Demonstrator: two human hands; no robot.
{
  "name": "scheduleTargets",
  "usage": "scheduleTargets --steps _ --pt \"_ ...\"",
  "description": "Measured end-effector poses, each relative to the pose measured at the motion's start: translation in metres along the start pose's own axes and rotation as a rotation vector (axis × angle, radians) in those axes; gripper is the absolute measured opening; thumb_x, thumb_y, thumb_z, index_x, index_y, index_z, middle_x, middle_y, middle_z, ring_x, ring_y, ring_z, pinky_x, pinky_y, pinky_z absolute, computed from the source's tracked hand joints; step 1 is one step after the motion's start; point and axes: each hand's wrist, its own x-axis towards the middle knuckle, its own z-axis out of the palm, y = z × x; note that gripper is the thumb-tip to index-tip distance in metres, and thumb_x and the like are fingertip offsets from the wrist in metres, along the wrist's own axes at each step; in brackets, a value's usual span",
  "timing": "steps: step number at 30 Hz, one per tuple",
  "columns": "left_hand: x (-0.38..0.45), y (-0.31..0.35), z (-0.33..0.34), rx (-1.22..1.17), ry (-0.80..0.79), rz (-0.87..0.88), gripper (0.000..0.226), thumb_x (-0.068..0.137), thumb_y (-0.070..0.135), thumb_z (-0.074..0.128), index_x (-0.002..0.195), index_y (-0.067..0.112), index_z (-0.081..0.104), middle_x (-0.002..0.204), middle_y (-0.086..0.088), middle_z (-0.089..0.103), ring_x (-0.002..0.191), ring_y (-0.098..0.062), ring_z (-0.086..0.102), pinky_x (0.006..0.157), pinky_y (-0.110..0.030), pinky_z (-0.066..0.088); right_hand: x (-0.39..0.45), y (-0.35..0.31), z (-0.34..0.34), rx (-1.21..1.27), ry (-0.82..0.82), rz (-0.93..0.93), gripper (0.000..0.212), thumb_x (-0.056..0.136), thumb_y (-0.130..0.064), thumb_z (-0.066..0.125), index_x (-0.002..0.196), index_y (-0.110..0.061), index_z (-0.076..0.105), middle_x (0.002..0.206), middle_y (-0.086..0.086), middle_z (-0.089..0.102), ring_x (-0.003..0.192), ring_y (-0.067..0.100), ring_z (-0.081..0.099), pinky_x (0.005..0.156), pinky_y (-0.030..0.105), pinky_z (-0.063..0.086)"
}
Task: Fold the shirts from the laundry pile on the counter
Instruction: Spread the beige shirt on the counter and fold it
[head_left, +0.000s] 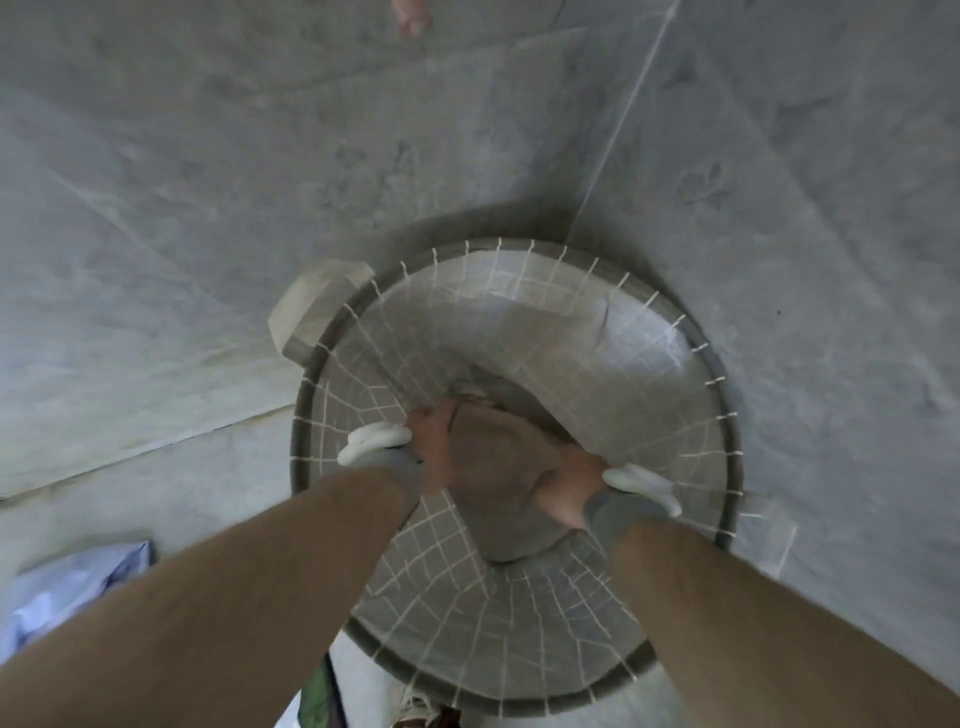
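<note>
While you reach down into the mesh hamper (519, 312), lift the gray shirt (493, 462) straight up so it clears the rim without snagging. Left of the hamper's centre, your left hand (434, 441) has its fingers curled into the bunched cloth; at the centre sits the shirt itself, low inside; right of it, your right hand (563, 488) grips the other edge, forearms angled inward.

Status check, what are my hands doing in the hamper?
Left hand and right hand both grip grey garment. Garment inside mesh hamper. Nothing blocking.
</note>
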Motion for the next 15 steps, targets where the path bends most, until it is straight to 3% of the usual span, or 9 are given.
scheduleTargets --steps 2,4,8,12,15 --pt "-0.022 0.008 -0.009 -0.073 0.022 0.004 0.048 0.091 0.026 0.057 0.135 0.013 0.043 0.128 -0.019 0.055 0.114 -0.037 0.055 0.087 -0.034 0.044 -0.011 -0.004 -0.001 0.027 0.058 0.004 0.049 0.092 -0.035 0.055 0.137 -0.016 0.048 0.137 0.008 0.054 0.122 0.028 0.054 0.099 0.032 0.042" --pt "-0.047 0.012 -0.014 -0.139 0.072 -0.001 0.049 0.089 0.020 0.059 0.135 0.014 0.042 0.126 -0.018 0.055 0.111 -0.035 0.057 0.079 -0.030 0.040 -0.029 -0.010 -0.001 0.068 0.072 -0.003 0.050 0.090 -0.037 0.058 0.134 -0.014 0.052 0.135 0.008 0.056 0.120 0.030 0.055 0.097 0.032 0.044" --pt "-0.120 0.018 -0.019 -0.191 0.139 -0.013 0.062 0.087 0.010 0.059 0.144 0.015 0.035 0.134 -0.013 0.054 0.118 -0.030 0.055 0.092 -0.031 0.042 -0.080 -0.026 0.006 0.089 0.106 -0.077 0.041 0.090 -0.037 0.056 0.120 -0.010 0.063 0.128 0.013 0.060 0.116 0.033 0.056 0.097 0.038 0.046" --pt "-0.219 0.014 -0.013 -0.364 0.184 -0.006 0.070 0.088 0.013 0.060 0.149 0.026 0.029 0.145 -0.003 0.045 0.126 -0.023 0.051 0.102 -0.031 0.043 -0.153 -0.043 0.029 0.172 0.184 -0.124 0.023 0.085 -0.034 0.060 0.096 -0.015 0.068 0.106 0.007 0.068 0.101 0.028 0.062 0.082 0.026 0.044" --pt "-0.279 0.002 0.002 -0.436 0.232 -0.031 0.067 0.088 0.014 0.061 0.148 0.023 0.032 0.144 -0.001 0.047 0.124 -0.022 0.054 0.103 -0.031 0.042 -0.200 -0.058 0.054 0.280 0.173 -0.182 0.018 0.080 -0.031 0.064 0.083 -0.014 0.067 0.091 0.006 0.071 0.090 0.027 0.065 0.078 0.028 0.050"
